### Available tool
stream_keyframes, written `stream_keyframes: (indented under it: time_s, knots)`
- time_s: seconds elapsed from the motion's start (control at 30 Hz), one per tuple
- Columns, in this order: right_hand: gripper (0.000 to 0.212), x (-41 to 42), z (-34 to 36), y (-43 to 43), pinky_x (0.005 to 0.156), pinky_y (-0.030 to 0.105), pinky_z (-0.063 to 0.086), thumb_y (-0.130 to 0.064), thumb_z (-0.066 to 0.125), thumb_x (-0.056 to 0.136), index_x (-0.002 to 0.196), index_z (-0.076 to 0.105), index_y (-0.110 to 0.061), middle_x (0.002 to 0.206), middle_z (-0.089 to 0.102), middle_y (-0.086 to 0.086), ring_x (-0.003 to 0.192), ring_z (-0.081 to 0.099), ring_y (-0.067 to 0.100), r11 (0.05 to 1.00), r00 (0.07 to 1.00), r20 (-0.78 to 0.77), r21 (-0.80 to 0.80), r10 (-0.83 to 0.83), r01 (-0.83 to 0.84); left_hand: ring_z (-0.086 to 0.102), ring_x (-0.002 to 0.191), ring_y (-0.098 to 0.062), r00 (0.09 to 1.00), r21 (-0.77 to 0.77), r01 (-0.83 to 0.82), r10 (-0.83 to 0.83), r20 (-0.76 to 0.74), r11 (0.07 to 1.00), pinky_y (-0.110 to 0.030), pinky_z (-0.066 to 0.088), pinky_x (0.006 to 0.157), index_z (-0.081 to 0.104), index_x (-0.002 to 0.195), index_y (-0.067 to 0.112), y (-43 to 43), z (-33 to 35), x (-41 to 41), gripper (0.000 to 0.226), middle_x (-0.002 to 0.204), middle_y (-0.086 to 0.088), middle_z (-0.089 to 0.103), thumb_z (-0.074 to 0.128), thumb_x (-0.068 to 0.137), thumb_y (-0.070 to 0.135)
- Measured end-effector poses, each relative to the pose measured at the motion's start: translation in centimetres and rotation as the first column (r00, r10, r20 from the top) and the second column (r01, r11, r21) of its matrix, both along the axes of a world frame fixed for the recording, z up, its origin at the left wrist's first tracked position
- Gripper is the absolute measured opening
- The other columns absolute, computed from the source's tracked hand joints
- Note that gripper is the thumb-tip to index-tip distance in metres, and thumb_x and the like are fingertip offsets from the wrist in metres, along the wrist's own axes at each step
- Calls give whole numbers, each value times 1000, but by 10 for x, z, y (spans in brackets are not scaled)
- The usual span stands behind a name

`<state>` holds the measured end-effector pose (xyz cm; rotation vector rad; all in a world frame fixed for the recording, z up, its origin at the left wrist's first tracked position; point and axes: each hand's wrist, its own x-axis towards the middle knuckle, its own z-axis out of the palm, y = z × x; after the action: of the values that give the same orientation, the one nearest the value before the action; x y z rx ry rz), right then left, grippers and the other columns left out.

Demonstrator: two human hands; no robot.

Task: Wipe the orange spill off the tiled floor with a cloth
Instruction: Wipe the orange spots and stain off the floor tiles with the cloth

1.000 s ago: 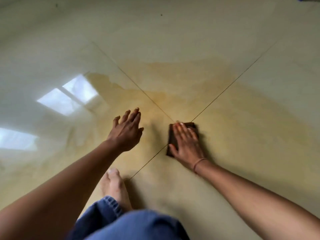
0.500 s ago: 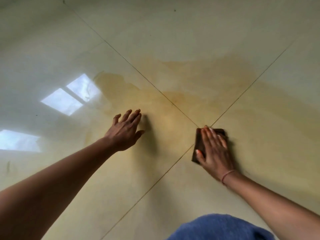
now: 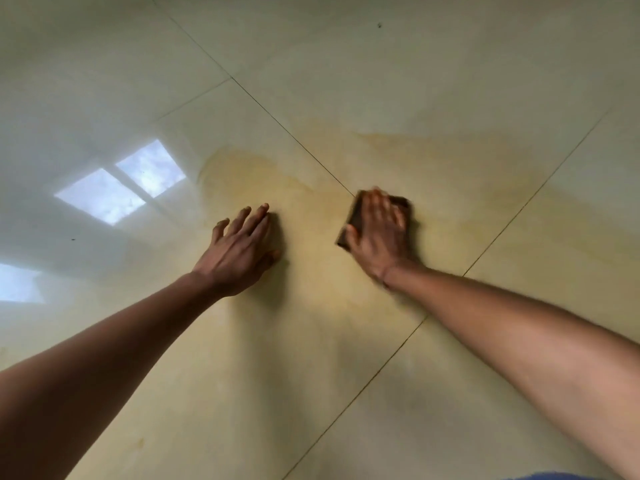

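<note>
A thin orange spill [image 3: 446,168] stains the glossy cream tiled floor [image 3: 346,46] around the point where the tile joints cross. My right hand [image 3: 379,233] presses flat on a small dark brown folded cloth [image 3: 353,220], which lies on the floor beside the crossing; most of the cloth is hidden under the palm and fingers. My left hand [image 3: 242,251] rests flat on the floor to the left of the cloth, fingers spread, holding nothing. The right hand looks motion-blurred.
Bright window reflections [image 3: 121,181] shine on the tiles at the left. Dark grout lines [image 3: 284,124] run diagonally through the spill. A strip of blue denim [image 3: 547,476] shows at the bottom edge. A tiny dark speck [image 3: 380,26] lies far ahead.
The right hand slid the cloth right, then forward past the tile crossing. The view shifted forward; the foot and most of the denim left the frame. The left hand stayed planted.
</note>
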<state>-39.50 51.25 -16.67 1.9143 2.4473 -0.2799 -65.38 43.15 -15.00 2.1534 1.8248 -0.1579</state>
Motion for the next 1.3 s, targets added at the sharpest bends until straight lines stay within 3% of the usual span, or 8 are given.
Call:
stream_keyframes:
  time_s: [0.13, 0.23, 0.53, 0.67, 0.8, 0.93, 1.07, 1.3]
  knots:
    - [74, -70, 2, -37, 117, 37, -3, -49, 32, 96, 153, 6, -8, 161, 3, 10, 148, 1, 21, 932, 934, 28, -85, 355, -352, 6, 147, -28, 997, -3, -43, 43, 71, 999, -52, 16, 114, 14, 152, 13, 3, -1, -17, 77, 161, -4, 3, 12, 91, 60]
    - [78, -32, 9, -80, 119, 40, 11, -53, 31, 92, 153, 8, -10, 161, 6, 7, 148, 2, 18, 888, 893, 23, -117, 449, -444, 5, 147, -27, 996, -26, -37, 39, 81, 999, -49, 12, 115, 12, 152, 13, -3, -1, -30, 72, 161, -4, 5, 14, 93, 55]
    - [84, -61, -5, 12, 115, 37, 6, -56, 13, 84, 151, 19, -6, 159, 18, 13, 147, 13, 24, 987, 986, -42, -2, -163, 163, 5, 147, -24, 988, 11, -22, 20, 151, 1000, -46, 11, 117, 9, 153, 15, -5, -11, -48, 68, 161, -2, 6, 20, 97, 52]
    - [78, -162, -16, 13, 115, 39, 9, -50, 26, 85, 149, 27, -5, 156, 26, 15, 144, 21, 26, 990, 985, -110, 53, 135, -130, 16, 145, -29, 976, 59, -202, 195, 99, 978, -47, 19, 112, 22, 151, 10, -14, -10, -92, 68, 159, -8, 16, 18, 96, 50]
    - [77, -133, -7, -69, 117, 39, 12, -48, 39, 89, 151, 21, -7, 158, 21, 11, 146, 16, 22, 857, 853, -107, -19, 510, -515, 15, 145, -29, 945, 67, -322, 316, 86, 944, -47, 18, 113, 20, 151, 11, -41, -11, -133, 68, 159, -7, 17, 17, 96, 51]
    - [79, -62, -5, -38, 116, 33, 5, -53, 33, 88, 151, 21, -6, 157, 19, 10, 145, 19, 23, 914, 914, -42, -13, 404, -404, 15, 146, -29, 911, 95, -409, 402, 88, 907, -46, 17, 113, 23, 150, 9, -64, -9, -143, 68, 159, -8, 18, 16, 96, 51]
    - [79, -130, -3, 37, 116, 39, 5, -52, 23, 87, 151, 17, -6, 159, 17, 14, 147, 12, 24, 993, 993, -25, 39, 111, -110, 15, 146, -27, 850, 119, -527, 520, 91, 841, -46, 17, 113, 26, 149, 10, -95, -12, -152, 65, 158, -7, 19, 19, 96, 47]
    - [79, -264, -11, -64, 116, 39, 9, -48, 30, 85, 149, 26, -3, 155, 26, 17, 145, 22, 26, 765, 761, -81, 35, 644, -644, 18, 145, -24, 848, 117, -529, 518, 111, 840, -41, 17, 112, 26, 150, 12, -112, -23, -168, 63, 157, -5, 23, 22, 97, 46]
